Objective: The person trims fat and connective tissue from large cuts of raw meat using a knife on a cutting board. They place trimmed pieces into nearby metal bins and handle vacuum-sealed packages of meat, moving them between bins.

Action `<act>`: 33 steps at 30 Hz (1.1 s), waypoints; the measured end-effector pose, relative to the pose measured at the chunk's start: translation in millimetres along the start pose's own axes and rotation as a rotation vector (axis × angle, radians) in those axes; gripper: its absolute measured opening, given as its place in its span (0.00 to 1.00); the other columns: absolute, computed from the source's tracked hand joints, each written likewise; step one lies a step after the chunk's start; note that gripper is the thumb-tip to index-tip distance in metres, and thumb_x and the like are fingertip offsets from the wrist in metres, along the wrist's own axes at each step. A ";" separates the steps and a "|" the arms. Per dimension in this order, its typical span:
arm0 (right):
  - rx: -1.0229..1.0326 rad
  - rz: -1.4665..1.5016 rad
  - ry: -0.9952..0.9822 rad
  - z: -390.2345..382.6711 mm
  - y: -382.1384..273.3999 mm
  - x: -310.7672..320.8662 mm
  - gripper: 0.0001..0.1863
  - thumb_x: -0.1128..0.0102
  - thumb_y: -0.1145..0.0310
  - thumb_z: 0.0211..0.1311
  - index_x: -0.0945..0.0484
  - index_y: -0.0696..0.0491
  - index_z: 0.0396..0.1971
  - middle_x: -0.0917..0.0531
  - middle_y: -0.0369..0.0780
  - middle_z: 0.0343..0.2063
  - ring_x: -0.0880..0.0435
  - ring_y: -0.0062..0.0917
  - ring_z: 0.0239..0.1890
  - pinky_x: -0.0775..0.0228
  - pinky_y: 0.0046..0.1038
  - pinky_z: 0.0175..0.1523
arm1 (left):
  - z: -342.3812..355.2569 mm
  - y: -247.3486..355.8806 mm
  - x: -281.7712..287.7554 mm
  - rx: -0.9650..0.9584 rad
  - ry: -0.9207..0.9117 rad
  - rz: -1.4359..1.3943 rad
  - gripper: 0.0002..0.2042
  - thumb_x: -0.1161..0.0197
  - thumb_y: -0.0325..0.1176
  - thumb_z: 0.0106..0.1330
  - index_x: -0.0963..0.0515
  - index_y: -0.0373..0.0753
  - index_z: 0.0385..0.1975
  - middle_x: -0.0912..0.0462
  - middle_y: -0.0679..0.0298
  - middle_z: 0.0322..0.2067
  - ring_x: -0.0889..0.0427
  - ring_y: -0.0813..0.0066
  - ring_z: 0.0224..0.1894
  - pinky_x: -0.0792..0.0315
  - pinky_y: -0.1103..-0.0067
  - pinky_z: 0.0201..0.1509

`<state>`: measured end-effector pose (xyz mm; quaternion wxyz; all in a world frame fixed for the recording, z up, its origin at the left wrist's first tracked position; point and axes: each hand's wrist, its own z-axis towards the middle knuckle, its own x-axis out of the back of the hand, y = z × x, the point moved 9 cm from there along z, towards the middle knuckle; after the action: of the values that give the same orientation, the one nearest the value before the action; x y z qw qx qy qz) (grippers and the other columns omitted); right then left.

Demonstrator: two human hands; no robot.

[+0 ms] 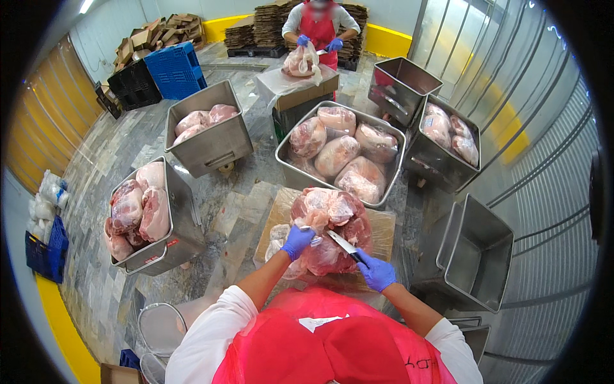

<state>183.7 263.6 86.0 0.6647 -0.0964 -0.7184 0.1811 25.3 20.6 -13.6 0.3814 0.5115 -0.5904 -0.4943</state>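
Your left hand, in a blue glove, is closing its fingers on a pale flap of the large piece of meat; whether it is also pinching plastic film, you cannot tell from here. Your right hand is wrapping its fingers around the dark handle of a knife, whose blade is pointing up and leftward, its tip touching the meat between your hands. The meat is resting beneath your hands on a film-covered box, with clear plastic bunching just left of your left hand. Beyond both hands, a metal tub is holding wrapped meat pieces; farther ahead, a co-worker is handling another piece.
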 end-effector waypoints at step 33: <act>-0.681 1.417 -0.750 -20.1 -15.1 -91.7 0.12 0.39 0.57 0.70 0.30 0.44 0.46 0.25 0.31 0.22 0.30 0.16 0.17 0.40 0.24 0.19 | 18.8 6.8 -1.2 -0.019 -0.034 0.139 0.06 0.38 0.27 0.64 0.23 0.34 0.37 0.20 0.67 0.30 0.23 0.81 0.29 0.25 0.74 0.32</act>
<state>214.2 217.6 8.5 0.0500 -0.6483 -0.6757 0.3472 6.1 25.4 -11.1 0.4097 0.4573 -0.6261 -0.4807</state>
